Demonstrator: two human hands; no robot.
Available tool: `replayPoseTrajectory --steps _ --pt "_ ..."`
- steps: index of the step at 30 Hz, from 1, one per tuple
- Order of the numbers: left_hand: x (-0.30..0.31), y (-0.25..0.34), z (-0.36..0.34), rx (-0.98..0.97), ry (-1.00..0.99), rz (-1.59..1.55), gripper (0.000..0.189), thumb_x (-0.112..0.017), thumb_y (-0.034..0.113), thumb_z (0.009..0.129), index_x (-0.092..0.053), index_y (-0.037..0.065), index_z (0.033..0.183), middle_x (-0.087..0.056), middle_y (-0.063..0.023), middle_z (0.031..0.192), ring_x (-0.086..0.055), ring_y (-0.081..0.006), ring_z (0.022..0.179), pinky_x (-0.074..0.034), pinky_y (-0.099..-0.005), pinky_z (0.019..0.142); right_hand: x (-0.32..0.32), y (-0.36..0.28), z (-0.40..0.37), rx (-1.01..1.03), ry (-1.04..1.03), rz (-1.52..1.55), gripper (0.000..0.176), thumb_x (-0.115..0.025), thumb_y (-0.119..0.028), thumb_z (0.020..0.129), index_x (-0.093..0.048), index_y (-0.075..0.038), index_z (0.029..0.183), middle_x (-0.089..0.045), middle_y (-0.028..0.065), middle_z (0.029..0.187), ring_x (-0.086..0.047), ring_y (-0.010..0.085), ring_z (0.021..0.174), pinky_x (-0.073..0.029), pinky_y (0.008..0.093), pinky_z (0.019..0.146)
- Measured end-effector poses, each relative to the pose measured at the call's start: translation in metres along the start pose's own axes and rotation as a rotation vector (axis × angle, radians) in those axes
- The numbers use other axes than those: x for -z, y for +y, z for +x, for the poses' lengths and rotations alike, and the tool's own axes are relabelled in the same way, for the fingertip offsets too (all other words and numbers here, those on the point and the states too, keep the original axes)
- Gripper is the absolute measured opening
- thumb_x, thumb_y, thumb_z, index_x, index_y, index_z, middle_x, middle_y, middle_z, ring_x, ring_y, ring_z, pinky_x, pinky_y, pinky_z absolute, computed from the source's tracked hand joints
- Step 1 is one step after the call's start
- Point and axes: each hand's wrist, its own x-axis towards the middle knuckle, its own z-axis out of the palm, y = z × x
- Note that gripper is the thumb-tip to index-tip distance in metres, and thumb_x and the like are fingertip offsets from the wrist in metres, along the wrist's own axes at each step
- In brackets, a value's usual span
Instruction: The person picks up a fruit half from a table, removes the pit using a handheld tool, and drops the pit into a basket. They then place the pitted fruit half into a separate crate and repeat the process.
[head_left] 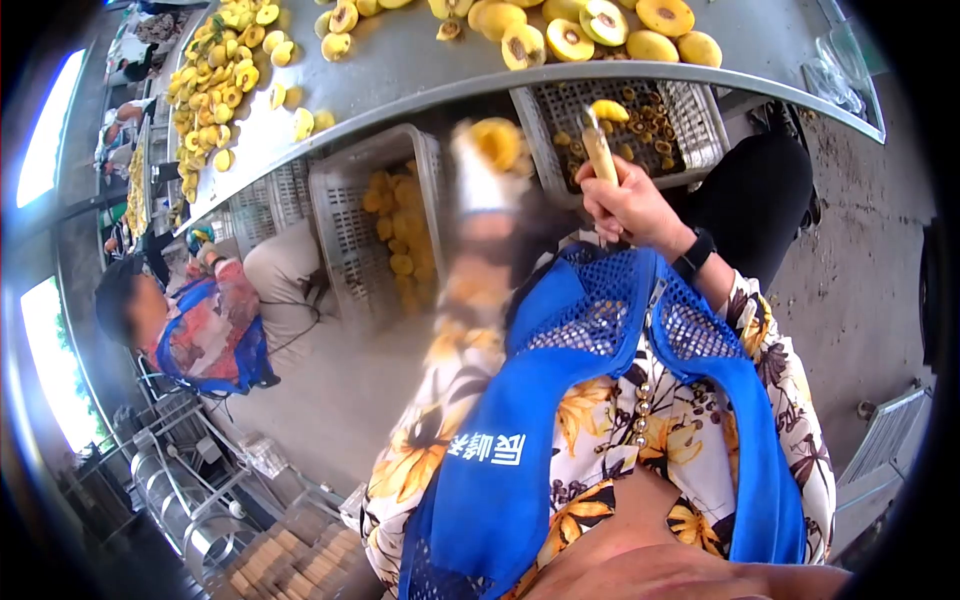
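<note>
My left hand, in a white glove and smeared by motion, holds a yellow peach half above the gap between two crates. My right hand is closed around the light wooden handle of a small pitting tool, its metal tip pointing up. Near that tip shows a curved yellow peach piece, overlapping the crate behind it. Under the tool stands a grey plastic crate with dark peach pits and scraps in it. Left of my gloved hand, another crate holds yellow peach halves.
A metal table crosses the top, carrying whole and halved peaches and a heap of halves. Clear plastic lies at its right end. A co-worker in a blue vest sits at left; wooden blocks lie lower left.
</note>
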Motion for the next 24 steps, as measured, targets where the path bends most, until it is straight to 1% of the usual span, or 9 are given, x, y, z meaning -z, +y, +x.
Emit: replayPoseTrajectory --steps 2,4,6,8,12,14,18,21,24 --pt "0.052 0.049 -0.009 -0.185 0.003 0.167 0.054 -0.044 0.06 0.085 -0.061 0.01 0.081 -0.061 -0.006 0.069 -0.059 -0.0213 0.059 -0.048 -0.0285 0.051 0.01 0.009 0.005 -0.123 0.123 -0.146 0.015 -0.053 -0.009 0.088 -0.045 -0.003 0.099 -0.047 0.0018 0.057 -0.038 0.0067 0.037 -0.033 0.0223 0.033" --pt "0.057 0.081 -0.03 -0.678 0.651 1.148 0.058 -0.046 0.059 0.084 -0.065 0.005 0.095 -0.066 -0.0099 0.08 -0.063 -0.0268 0.071 -0.051 -0.0347 0.065 0.014 0.011 0.009 -0.159 0.182 -0.301 0.023 -0.057 -0.012 0.086 -0.045 -0.001 0.102 -0.051 0.0037 0.059 -0.041 0.0066 0.037 -0.033 0.0206 0.032" --pt "0.058 0.113 -0.039 -0.976 0.957 1.755 0.045 -0.053 0.045 0.085 -0.065 0.004 0.099 -0.066 -0.0137 0.09 -0.063 -0.0309 0.082 -0.05 -0.0414 0.073 0.004 0.0 0.009 -0.137 0.206 -0.378 0.027 -0.059 -0.013 0.085 -0.045 0.001 0.104 -0.051 0.0046 0.059 -0.041 0.0067 0.036 -0.033 0.021 0.032" --pt "0.015 0.118 -0.042 -1.137 0.818 1.682 0.04 -0.056 0.042 0.083 -0.063 0.006 0.097 -0.064 -0.0183 0.096 -0.061 -0.0345 0.088 -0.049 -0.0446 0.075 0.006 0.0 0.015 -0.107 0.195 -0.387 0.031 -0.061 -0.015 0.084 -0.045 0.001 0.106 -0.053 0.0048 0.061 -0.042 0.0081 0.037 -0.034 0.0215 0.033" --pt "-0.087 0.092 -0.02 -1.183 0.307 1.856 0.042 -0.055 0.045 0.083 -0.061 0.009 0.101 -0.066 -0.0168 0.088 -0.063 -0.0378 0.077 -0.05 -0.0451 0.071 0.0 0.003 0.014 0.008 0.21 -0.482 0.029 -0.06 -0.017 0.085 -0.048 -0.001 0.106 -0.054 0.0048 0.062 -0.043 0.009 0.039 -0.035 0.0228 0.035" --pt "-0.13 0.079 -0.009 -0.872 0.148 2.01 0.053 -0.055 0.054 0.08 -0.058 0.009 0.107 -0.065 -0.019 0.093 -0.063 -0.0366 0.085 -0.05 -0.0445 0.075 0.001 0.004 0.01 0.041 0.219 -0.491 0.029 -0.059 -0.017 0.085 -0.048 -0.002 0.108 -0.054 0.0045 0.062 -0.043 0.009 0.039 -0.035 0.0228 0.036" --pt "-0.118 0.065 0.098 -0.793 -0.196 2.248 0.066 -0.048 0.066 0.077 -0.051 0.018 0.122 -0.058 -0.0178 0.116 -0.058 -0.0375 0.099 -0.047 -0.0441 0.085 0.012 0.004 0.005 0.107 0.265 -0.529 0.031 -0.056 -0.018 0.087 -0.049 -0.002 0.111 -0.055 0.0036 0.063 -0.044 0.0085 0.04 -0.035 0.0219 0.036" --pt "-0.122 0.078 0.094 -0.8 -0.197 2.249 0.046 -0.054 0.047 0.083 -0.057 0.013 0.114 -0.061 -0.0163 0.107 -0.061 -0.0318 0.094 -0.051 -0.0392 0.072 0.018 0.005 0.008 0.171 0.338 -0.531 0.029 -0.057 -0.016 0.085 -0.05 -0.002 0.109 -0.055 0.003 0.063 -0.045 0.0088 0.039 -0.035 0.022 0.036" --pt "-0.127 0.085 0.051 -0.356 -0.138 1.168 0.028 -0.059 0.027 0.085 -0.062 0.007 0.105 -0.063 -0.0067 0.091 -0.061 -0.0153 0.079 -0.052 -0.0321 0.059 0.021 -0.004 0.014 0.367 0.436 -0.632 0.029 -0.06 -0.015 0.083 -0.051 -0.002 0.107 -0.057 0.0034 0.065 -0.049 0.0091 0.043 -0.039 0.023 0.039"
